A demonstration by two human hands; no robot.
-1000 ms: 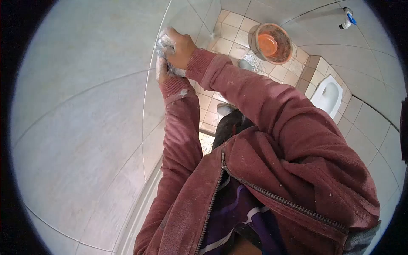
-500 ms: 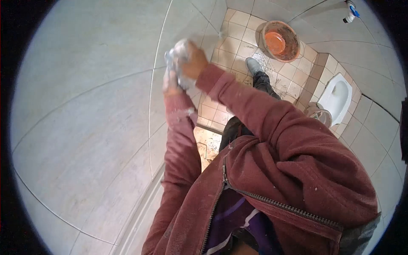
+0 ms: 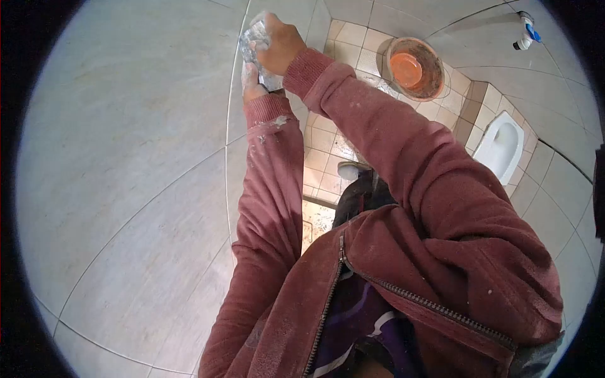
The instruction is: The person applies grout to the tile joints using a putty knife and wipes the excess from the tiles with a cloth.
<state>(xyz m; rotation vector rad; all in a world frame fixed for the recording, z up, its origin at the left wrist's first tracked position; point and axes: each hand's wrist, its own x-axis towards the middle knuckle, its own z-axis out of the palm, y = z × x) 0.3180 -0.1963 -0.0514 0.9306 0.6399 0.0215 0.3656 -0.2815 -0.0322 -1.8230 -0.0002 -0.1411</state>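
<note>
My right hand [image 3: 279,45] is closed over a crumpled, shiny grey-white plastic bag [image 3: 254,41], with white smears on the fingers. Just below it, my left hand [image 3: 252,83] supports the same bundle from underneath; its fingers are mostly hidden. Whatever the bag contains cannot be made out. Both hands are beside the pale tiled wall [image 3: 145,132], near an upright joint between tiles. Whether the bag touches the wall is unclear.
An orange bucket [image 3: 435,62] stands on the beige tiled floor [image 3: 322,135] by the far wall. To the right is a white squat toilet [image 3: 502,150] on a raised step. A blue-handled tap [image 3: 528,33] juts from the wall.
Both hands have moved farther forward along the wall, still on the plastic bag. The foot seen near the bucket has gone from there; a shoe now shows closer to my body.
</note>
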